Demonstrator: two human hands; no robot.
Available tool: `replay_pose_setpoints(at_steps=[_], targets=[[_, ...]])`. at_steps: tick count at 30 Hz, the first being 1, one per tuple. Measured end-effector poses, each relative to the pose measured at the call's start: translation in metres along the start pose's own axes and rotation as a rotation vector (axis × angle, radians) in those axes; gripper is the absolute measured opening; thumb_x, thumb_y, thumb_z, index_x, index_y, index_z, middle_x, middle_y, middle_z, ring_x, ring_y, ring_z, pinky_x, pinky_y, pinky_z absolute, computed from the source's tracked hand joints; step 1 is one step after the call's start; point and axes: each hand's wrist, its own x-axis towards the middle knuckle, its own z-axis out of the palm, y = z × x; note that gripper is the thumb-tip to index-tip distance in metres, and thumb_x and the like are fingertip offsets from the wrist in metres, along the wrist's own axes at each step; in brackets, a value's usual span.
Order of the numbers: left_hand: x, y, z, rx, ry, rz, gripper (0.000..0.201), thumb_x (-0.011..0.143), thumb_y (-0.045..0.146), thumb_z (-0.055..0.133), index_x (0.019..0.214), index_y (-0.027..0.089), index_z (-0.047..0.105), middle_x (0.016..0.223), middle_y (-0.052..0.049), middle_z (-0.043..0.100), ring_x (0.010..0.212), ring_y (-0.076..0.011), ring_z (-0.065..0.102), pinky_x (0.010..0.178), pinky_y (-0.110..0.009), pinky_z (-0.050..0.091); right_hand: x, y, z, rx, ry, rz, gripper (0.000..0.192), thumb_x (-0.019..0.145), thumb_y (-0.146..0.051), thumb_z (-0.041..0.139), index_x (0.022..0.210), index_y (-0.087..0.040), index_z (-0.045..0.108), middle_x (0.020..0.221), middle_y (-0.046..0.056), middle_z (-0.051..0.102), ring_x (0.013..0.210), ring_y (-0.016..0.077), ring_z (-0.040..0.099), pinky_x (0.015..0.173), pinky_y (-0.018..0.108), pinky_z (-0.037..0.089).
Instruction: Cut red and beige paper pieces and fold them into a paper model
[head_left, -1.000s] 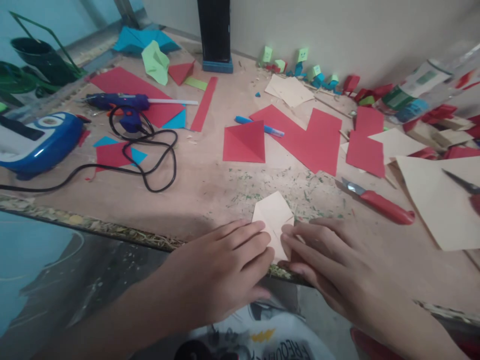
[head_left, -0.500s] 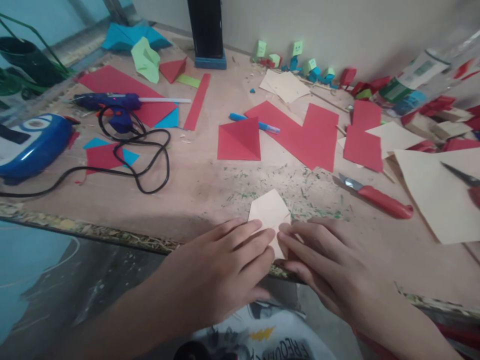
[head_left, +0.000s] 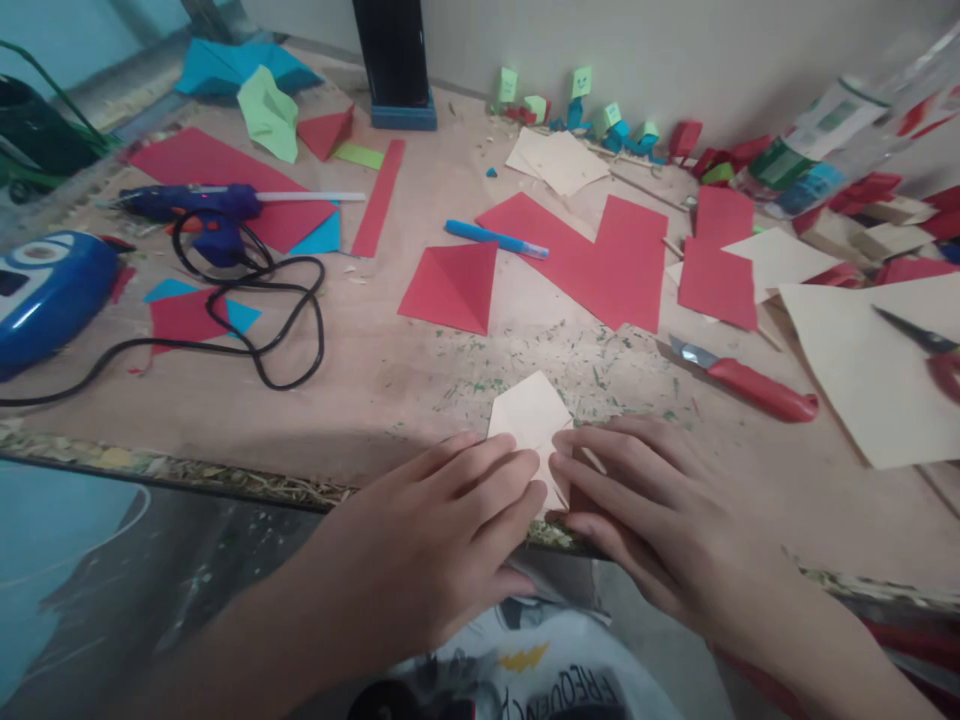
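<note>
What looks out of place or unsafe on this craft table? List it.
The red-handled knife lies with its blade out, just beyond the right hand. The glue gun lies on red paper, its black cord looped loosely. Green shavings litter the board beyond the folded beige paper.

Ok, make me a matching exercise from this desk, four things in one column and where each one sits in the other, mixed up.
Things:
1. glue gun
2. utility knife
3. beige paper
4. blue pen

Places:
A. right of the hands, on bare tabletop
B. under the fingertips of both hands, at the near table edge
C. far left, beside its coiled black cord
D. middle of the table, its tip on a red sheet

Pairs: 1-C, 2-A, 3-B, 4-D
</note>
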Motion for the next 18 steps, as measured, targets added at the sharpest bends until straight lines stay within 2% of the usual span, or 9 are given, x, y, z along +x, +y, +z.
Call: replay_pose_setpoints(at_steps=[6,18], targets=[[0.0009,0.0003,-0.0015,0.020,-0.026,0.009,0.052,0.104,0.043,0.060,0.143,0.009,0.057,0.144,-0.016,0.066,0.137,-0.0317,0.057,0.116,-0.047,0.047,-0.0012,-0.0009,0.0007,-0.017,-0.003,-0.005,0.032,0.105,-0.026,0.060,0.136,-0.017,0.060,0.132,0.012,0.065,0.115,0.0280,0.054,0.099,0.045,0.047],[0.0013,0.0001,-0.0022,0.077,-0.061,0.037,0.052,0.108,0.042,0.052,0.145,0.006,0.057,0.154,-0.012,0.060,0.139,-0.0324,0.054,0.116,-0.047,0.044,-0.0029,-0.0018,0.0024,-0.015,-0.028,0.003,0.038,0.105,-0.032,0.062,0.139,-0.015,0.059,0.136,0.013,0.063,0.116,0.0292,0.052,0.099,0.046,0.045]])
